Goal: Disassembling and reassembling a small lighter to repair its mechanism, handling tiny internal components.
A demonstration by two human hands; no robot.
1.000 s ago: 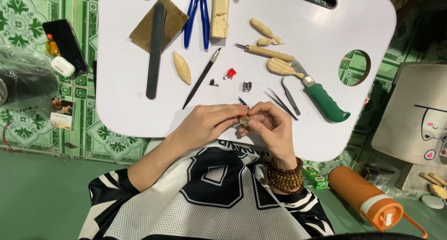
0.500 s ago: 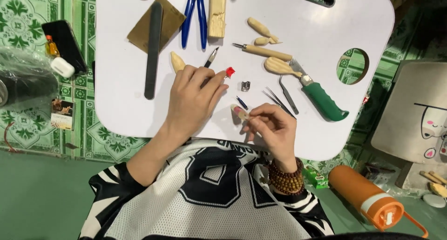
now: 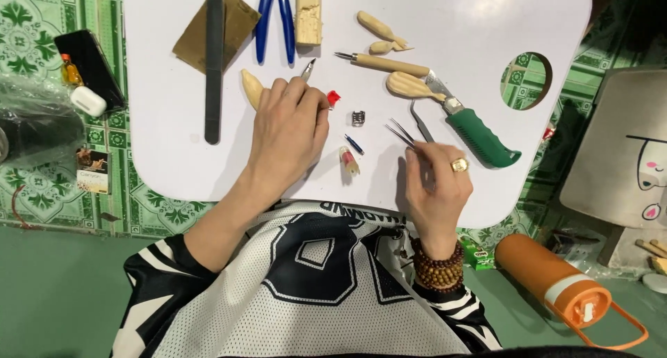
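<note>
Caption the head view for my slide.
Left hand rests by a small red piece; right hand holds tweezers over the white table.

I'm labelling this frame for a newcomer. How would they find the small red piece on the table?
On the white table, look beside the left hand, by its fingertips. The small red piece lies there, the only bright red thing, left of a tiny metal clip.

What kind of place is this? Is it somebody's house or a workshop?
Probably a home, with a craft corner on the floor: a low white table stands on green patterned floor tiles, strewn with a green-handled knife, carved wooden pieces and sandpaper.
</note>
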